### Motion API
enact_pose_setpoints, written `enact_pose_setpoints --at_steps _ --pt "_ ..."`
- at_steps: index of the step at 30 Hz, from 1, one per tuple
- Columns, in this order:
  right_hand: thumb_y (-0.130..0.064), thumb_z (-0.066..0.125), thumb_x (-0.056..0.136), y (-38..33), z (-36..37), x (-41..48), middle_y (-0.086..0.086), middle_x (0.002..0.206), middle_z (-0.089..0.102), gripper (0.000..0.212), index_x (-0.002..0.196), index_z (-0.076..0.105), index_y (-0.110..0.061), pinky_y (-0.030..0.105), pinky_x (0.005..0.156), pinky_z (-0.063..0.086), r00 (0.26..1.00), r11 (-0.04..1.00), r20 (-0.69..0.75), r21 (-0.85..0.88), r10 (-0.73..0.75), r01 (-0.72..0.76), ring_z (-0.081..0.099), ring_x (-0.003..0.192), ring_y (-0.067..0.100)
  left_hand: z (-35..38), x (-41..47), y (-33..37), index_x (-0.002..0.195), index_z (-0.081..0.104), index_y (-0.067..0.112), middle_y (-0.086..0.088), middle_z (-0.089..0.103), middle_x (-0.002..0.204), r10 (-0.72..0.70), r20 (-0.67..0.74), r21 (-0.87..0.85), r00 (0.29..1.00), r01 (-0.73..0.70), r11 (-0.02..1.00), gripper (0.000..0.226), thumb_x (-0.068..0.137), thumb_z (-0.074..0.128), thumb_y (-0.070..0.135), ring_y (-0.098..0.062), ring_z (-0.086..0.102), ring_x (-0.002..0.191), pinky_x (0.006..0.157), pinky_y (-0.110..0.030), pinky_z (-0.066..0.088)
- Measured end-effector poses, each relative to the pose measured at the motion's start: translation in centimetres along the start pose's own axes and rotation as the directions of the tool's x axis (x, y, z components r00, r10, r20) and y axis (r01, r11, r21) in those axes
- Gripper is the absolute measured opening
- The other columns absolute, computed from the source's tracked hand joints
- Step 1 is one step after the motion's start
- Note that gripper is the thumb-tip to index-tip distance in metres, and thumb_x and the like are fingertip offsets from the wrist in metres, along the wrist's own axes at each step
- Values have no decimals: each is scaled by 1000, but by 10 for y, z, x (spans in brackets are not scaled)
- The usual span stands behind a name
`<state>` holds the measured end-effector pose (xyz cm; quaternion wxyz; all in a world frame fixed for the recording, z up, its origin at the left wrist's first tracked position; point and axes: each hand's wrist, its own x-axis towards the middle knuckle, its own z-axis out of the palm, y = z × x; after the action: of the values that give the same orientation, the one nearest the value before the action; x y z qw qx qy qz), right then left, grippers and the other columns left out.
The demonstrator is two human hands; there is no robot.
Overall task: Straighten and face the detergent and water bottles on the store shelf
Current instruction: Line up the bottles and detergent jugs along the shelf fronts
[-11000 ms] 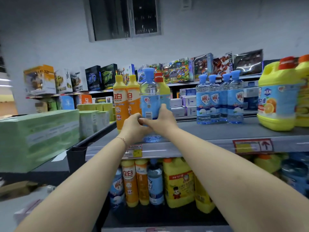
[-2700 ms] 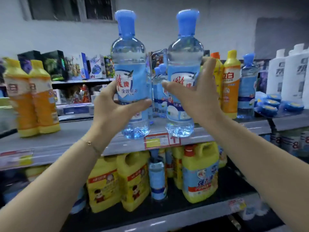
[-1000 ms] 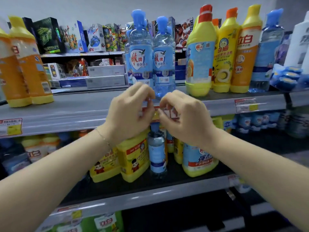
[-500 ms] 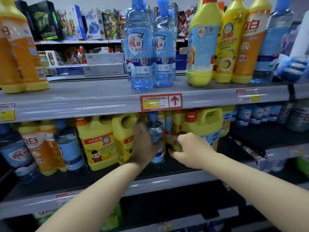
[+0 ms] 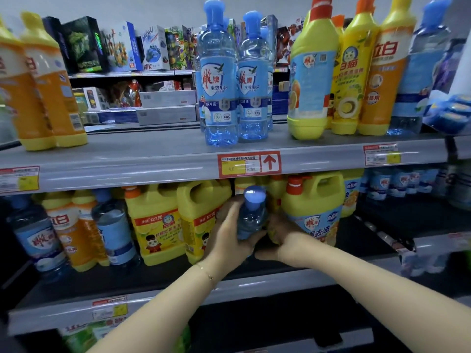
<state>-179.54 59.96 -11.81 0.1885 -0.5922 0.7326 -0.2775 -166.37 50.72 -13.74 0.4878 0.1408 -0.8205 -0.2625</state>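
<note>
On the lower shelf (image 5: 178,291), my left hand (image 5: 230,233) wraps around a clear blue-capped bottle (image 5: 251,215), which leans toward me with its cap forward. My right hand (image 5: 283,235) grips the same bottle from its right side, partly hidden behind it. Yellow detergent jugs stand on either side: one (image 5: 201,212) to the left, one (image 5: 314,207) with an orange cap to the right. On the upper shelf (image 5: 153,159) two blue-capped bottles (image 5: 219,80) stand side by side, labels facing me.
Tall yellow and orange detergent bottles (image 5: 356,70) fill the upper shelf's right side, and two orange ones (image 5: 43,85) stand at its left. More bottles (image 5: 76,230) crowd the lower shelf's left. A red price tag (image 5: 249,164) hangs on the upper shelf edge.
Both hands left the two upper-shelf bottles, dropped to the lower shelf and took hold of the blue-capped bottle between the jugs; it now tips toward me.
</note>
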Motion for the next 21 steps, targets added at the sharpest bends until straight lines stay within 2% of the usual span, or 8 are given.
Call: enact_pose_setpoints --at_steps 1,3,4,7,10,14,17,21 --pt "-45 78 66 0 2 1 -18 120 57 73 129 43 -35 29 96 49 1000 1000 14 14 -26 26 57 110 6 -7 3 9 125 45 29 15 51 120 71 -11 -5 997 -71 997 71 68 84 10 7 48 114 96 -14 43" --pt "-49 77 66 -6 1 0 -22 115 62 61 121 54 -35 30 96 49 994 992 -13 69 -109 110 58 105 0 -22 13 29 127 47 18 5 56 123 173 -20 -25 985 -173 985 76 64 88 12 0 52 117 95 -15 44" --pt "-46 78 66 -10 -3 -1 -22 112 64 57 118 58 -34 30 95 50 986 980 -61 117 -152 159 59 105 -1 -29 18 40 127 48 15 1 58 123 191 -20 -48 981 -191 980 76 64 89 14 -8 55 116 92 -19 48" --pt "-47 81 64 -33 -21 -12 -18 120 63 73 127 54 -23 34 94 52 925 930 -245 154 -291 334 58 113 3 -51 35 75 126 49 19 -1 62 118 191 -39 -112 981 -194 975 77 62 90 16 -16 62 107 74 -20 56" --pt "-49 79 65 -57 -41 -23 -14 113 66 71 123 54 -16 37 85 55 843 890 -385 104 -375 444 63 105 5 -69 56 103 130 48 14 -3 61 123 228 -42 -190 973 -232 954 79 62 89 16 -22 64 108 72 -30 59" --pt "-42 80 65 -89 -70 -29 -10 98 70 60 111 57 -12 33 72 57 746 857 -546 92 -382 506 67 90 4 -82 87 133 125 45 18 4 58 122 193 -98 -265 976 -213 940 74 64 87 20 -12 65 98 72 -33 60" --pt "-49 74 60 -112 -94 -22 -8 85 68 58 97 56 -8 31 62 53 648 858 -658 4 -384 513 66 77 7 -83 100 140 120 45 22 4 60 120 145 -131 -275 981 -176 945 64 69 81 32 -15 66 95 75 -42 59" --pt "-47 73 68 -129 -122 -2 -2 86 68 54 97 53 -6 40 65 53 557 882 -743 -93 -370 462 66 78 16 -82 112 136 120 50 18 3 62 111 106 -126 -261 986 -136 956 43 82 67 31 -8 65 91 74 -29 57"
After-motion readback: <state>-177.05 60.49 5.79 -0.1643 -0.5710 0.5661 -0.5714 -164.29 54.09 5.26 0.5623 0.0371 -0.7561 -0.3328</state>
